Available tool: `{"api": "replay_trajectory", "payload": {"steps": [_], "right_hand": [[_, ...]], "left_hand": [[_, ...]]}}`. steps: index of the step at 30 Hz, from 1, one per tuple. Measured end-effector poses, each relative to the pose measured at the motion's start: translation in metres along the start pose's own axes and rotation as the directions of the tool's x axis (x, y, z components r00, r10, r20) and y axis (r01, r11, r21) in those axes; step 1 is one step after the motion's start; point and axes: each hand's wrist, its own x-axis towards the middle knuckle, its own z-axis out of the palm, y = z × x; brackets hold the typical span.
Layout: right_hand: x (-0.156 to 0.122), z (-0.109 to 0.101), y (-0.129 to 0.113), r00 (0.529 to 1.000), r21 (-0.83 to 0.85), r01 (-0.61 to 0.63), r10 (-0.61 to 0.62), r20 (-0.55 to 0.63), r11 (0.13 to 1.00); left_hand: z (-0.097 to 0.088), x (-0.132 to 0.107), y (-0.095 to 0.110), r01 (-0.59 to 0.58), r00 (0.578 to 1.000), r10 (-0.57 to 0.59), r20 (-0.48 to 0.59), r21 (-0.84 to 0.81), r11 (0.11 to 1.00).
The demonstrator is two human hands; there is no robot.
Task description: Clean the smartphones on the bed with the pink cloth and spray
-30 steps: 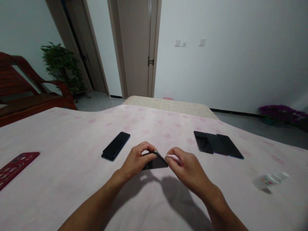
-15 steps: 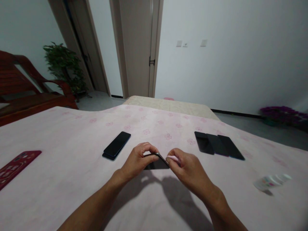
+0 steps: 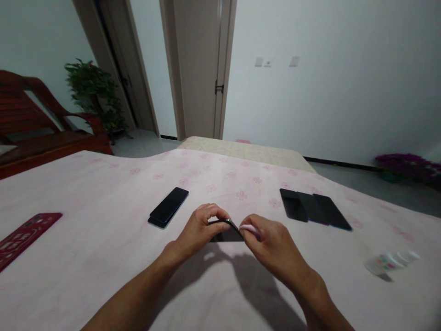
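Observation:
My left hand [image 3: 203, 225] is closed on a phone [image 3: 234, 225], which is tilted so that its thin dark edge faces me. Fingers and thumb pinch its upper left end. A folded, pale pink piece that looks like a cloth [image 3: 251, 228] is gripped in my right hand [image 3: 272, 236], against the phone's right end. Below the hands shows a dark, glossy flat surface [image 3: 227, 236]; I cannot tell whether it belongs to the same phone. Left of my hands, a dark phone [image 3: 169, 204] lies partly over another one.
Several dark phones [image 3: 313, 208] lie side by side at the right. A white bottle [image 3: 391, 263] lies near the right edge, blurred. At far left is a red printed item [image 3: 25, 239]. All rest on a pink flowered cloth [image 3: 113, 197]. Beyond stand a wooden chair [image 3: 37, 110] and a plant [image 3: 93, 92].
The whole view has shifted slightly. My hands keep nearly the same pose, and the pink piece in my right hand has turned a little along the phone's edge.

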Motion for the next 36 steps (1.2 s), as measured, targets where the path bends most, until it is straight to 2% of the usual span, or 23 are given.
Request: {"api": "replay_trajectory", "payload": {"steps": [10,36], "right_hand": [[-0.0006,0.0008,0.0019,1.0,-0.041,-0.016,0.015,-0.015,0.999],[-0.0046,0.0024,0.0013,0.998,-0.085,0.052,-0.055,-0.033,0.995]], "left_hand": [[0.0003,-0.0008,0.0005,-0.009,1.0,0.009,-0.001,-0.008,1.0],[0.0019,-0.0003,0.0003,-0.074,0.997,0.074,-0.023,0.006,0.997]]}}
